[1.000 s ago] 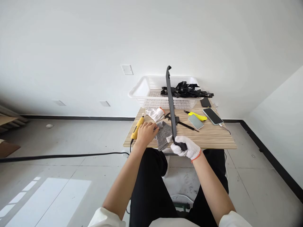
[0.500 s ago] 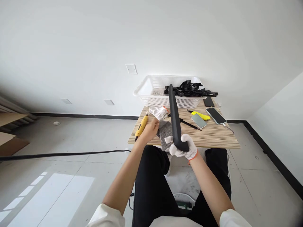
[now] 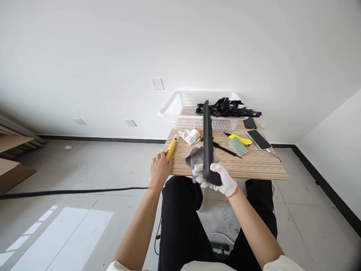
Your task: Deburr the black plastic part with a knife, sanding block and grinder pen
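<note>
My bare left hand point(image 3: 160, 168) is at the table's left front corner, its fingers closed around the back end of a yellow pen-shaped rotary tool point(image 3: 171, 149). The tool lies on the tabletop with its small pale tip pointing away from me. My right hand point(image 3: 221, 180), in a white knit glove with an orange cuff, grips the lower end of a long black plastic part point(image 3: 208, 141). That part stands nearly upright in front of me. Behind it a crumpled grey cloth point(image 3: 194, 156) lies at the table's front edge, partly hidden by the glove.
A white plastic basket point(image 3: 180, 121) with black plastic pieces point(image 3: 225, 108) stands at the back of the wooden table point(image 3: 254, 165). A white glove point(image 3: 189, 136), thin black tool point(image 3: 225, 149), yellow utility knife point(image 3: 241, 139), grey-green card-like slab point(image 3: 238, 146) and charging phone point(image 3: 258, 140) lie there.
My left hand has moved off the grey cloth, left and toward me, onto the yellow rotary tool. The black part stays in my right hand, slightly shifted.
</note>
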{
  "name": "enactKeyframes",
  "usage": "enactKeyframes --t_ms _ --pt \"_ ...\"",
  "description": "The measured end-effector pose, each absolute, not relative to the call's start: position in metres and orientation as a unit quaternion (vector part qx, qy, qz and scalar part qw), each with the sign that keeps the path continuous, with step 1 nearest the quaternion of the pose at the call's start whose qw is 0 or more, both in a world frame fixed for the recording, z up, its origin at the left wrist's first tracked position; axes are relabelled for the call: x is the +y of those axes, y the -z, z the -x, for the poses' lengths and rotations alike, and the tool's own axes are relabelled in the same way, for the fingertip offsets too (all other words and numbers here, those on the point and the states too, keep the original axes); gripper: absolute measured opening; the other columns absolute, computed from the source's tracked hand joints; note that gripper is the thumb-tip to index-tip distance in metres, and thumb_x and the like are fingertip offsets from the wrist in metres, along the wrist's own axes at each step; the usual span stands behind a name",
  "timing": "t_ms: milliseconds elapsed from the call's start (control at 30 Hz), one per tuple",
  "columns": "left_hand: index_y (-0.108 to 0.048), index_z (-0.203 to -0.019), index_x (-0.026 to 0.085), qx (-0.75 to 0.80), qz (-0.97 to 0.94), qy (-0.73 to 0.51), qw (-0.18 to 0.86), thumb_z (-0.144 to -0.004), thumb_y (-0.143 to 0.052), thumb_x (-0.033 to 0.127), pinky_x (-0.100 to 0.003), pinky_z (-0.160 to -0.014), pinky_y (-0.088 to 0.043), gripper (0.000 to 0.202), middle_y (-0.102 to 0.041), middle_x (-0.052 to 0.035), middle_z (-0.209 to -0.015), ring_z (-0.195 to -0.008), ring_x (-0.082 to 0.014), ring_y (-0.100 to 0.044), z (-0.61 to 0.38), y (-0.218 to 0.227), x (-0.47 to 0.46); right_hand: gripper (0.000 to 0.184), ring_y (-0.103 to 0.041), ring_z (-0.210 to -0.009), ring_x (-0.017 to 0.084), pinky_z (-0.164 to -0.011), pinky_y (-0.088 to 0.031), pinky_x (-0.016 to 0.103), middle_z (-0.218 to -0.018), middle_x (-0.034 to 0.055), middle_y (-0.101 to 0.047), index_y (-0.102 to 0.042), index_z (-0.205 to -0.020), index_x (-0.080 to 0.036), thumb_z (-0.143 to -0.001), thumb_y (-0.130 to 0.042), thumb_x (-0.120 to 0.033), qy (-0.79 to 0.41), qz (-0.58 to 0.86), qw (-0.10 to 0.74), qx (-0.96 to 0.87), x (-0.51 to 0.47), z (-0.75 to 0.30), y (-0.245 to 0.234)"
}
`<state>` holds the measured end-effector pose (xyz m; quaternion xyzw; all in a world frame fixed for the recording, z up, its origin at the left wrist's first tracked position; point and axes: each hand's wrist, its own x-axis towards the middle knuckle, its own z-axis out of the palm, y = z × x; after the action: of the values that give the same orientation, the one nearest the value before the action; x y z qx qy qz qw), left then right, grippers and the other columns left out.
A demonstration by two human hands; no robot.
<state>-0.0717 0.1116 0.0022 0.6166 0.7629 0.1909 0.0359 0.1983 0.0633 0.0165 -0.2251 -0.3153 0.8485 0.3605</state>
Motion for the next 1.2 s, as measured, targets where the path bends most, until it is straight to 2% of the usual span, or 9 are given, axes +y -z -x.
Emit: enactKeyframes --t_ms 100,200,300,400,567,733,900,1033,1200 --pt "-0.056 -0.122 0.012 0.756 -0.602 -0.256 0.034 -0.098 -0.041 0.037 -0.054 -0.100 -0.047 0.038 -0.062 -0.0229 -0.122 -0.121 -0.0409 -0.054 0.069 0.006 0.105 0.050 -0.057 -0.061 0.009 -0.038 -0.031 0.015 -0.105 0.0094 -0.071 -0.063 -0.133 -0.022 -0.091 -0.056 -0.047 -0.813 0.323 0.365 -0.317 0.049 -0.200 -0.024" --pt "-0.052 -0.123 0.015 0.753 -0.562 -0.332 0.083 -0.099 -0.041 0.043 -0.052 -0.095 -0.050 0.038 -0.062 -0.0225 -0.123 -0.118 -0.0389 -0.058 0.067 0.000 0.099 0.057 -0.047 -0.047 0.006 -0.034 -0.021 0.016 -0.089 0.0048 -0.069 -0.053 -0.145 -0.024 -0.092 -0.055 -0.045 -0.789 0.332 0.357 -0.374 0.042 -0.206 -0.028" --pt "-0.046 -0.129 0.021 0.736 -0.534 -0.405 0.091 -0.100 -0.041 0.049 -0.046 -0.085 -0.053 0.041 -0.064 -0.0174 -0.119 -0.105 -0.0337 -0.065 0.064 -0.026 0.101 0.062 -0.041 -0.040 0.006 -0.033 -0.018 0.017 -0.079 0.0029 -0.067 -0.048 -0.149 -0.020 -0.092 -0.054 -0.045 -0.778 0.334 0.323 -0.422 0.045 -0.210 -0.033" --pt "-0.043 -0.133 0.021 0.686 -0.581 -0.438 0.025 -0.101 -0.042 0.047 -0.042 -0.084 -0.052 0.041 -0.064 -0.0165 -0.119 -0.104 -0.0314 -0.065 0.060 -0.067 0.121 0.063 -0.042 -0.038 0.006 -0.032 -0.017 0.018 -0.078 0.0076 -0.070 -0.056 -0.141 -0.012 -0.093 -0.052 -0.053 -0.768 0.348 0.301 -0.446 0.051 -0.211 -0.040" --pt "-0.047 -0.132 0.017 0.615 -0.686 -0.387 0.016 -0.101 -0.047 0.038 -0.042 -0.082 -0.051 0.037 -0.066 -0.0188 -0.115 -0.100 -0.0321 -0.065 0.048 -0.115 0.188 0.067 -0.050 -0.046 0.007 -0.032 -0.018 0.016 -0.090 0.0131 -0.073 -0.066 -0.130 -0.012 -0.094 -0.049 -0.066 -0.756 0.364 0.318 -0.442 0.053 -0.210 -0.053" --pt "-0.052 -0.125 0.017 0.608 -0.709 -0.352 0.060 -0.099 -0.049 0.037 -0.040 -0.076 -0.050 0.033 -0.069 -0.0181 -0.107 -0.090 -0.0287 -0.065 0.028 -0.116 0.229 0.076 -0.054 -0.045 0.011 -0.032 -0.022 0.016 -0.061 0.0056 -0.063 -0.064 -0.132 -0.008 -0.091 -0.050 -0.071 -0.736 0.375 0.332 -0.455 0.049 -0.213 -0.056" --pt "-0.052 -0.125 0.016 0.609 -0.718 -0.327 0.087 -0.098 -0.049 0.036 -0.038 -0.071 -0.048 0.034 -0.069 -0.0183 -0.102 -0.081 -0.0264 -0.063 0.009 -0.113 0.239 0.066 -0.057 -0.041 0.012 -0.029 -0.022 0.017 -0.075 0.0063 -0.070 -0.054 -0.141 -0.018 -0.092 -0.055 -0.062 -0.719 0.371 0.383 -0.446 0.048 -0.216 -0.061" --pt "-0.052 -0.130 0.015 0.598 -0.736 -0.307 0.081 -0.099 -0.047 0.037 -0.037 -0.070 -0.048 0.038 -0.068 -0.0195 -0.103 -0.084 -0.0280 -0.064 0.001 -0.112 0.238 0.062 -0.057 -0.042 0.012 -0.029 -0.020 0.016 -0.074 0.0067 -0.069 -0.056 -0.140 -0.019 -0.094 -0.052 -0.061 -0.729 0.364 0.388 -0.431 0.047 -0.221 -0.065" --pt "-0.050 -0.133 0.015 0.605 -0.735 -0.298 0.072 -0.099 -0.047 0.036 -0.037 -0.070 -0.049 0.040 -0.068 -0.0216 -0.107 -0.085 -0.0284 -0.064 0.001 -0.109 0.230 0.060 -0.057 -0.040 0.010 -0.028 -0.019 0.016 -0.089 0.0111 -0.073 -0.057 -0.138 -0.020 -0.095 -0.051 -0.061 -0.735 0.356 0.400 -0.415 0.046 -0.223 -0.065"
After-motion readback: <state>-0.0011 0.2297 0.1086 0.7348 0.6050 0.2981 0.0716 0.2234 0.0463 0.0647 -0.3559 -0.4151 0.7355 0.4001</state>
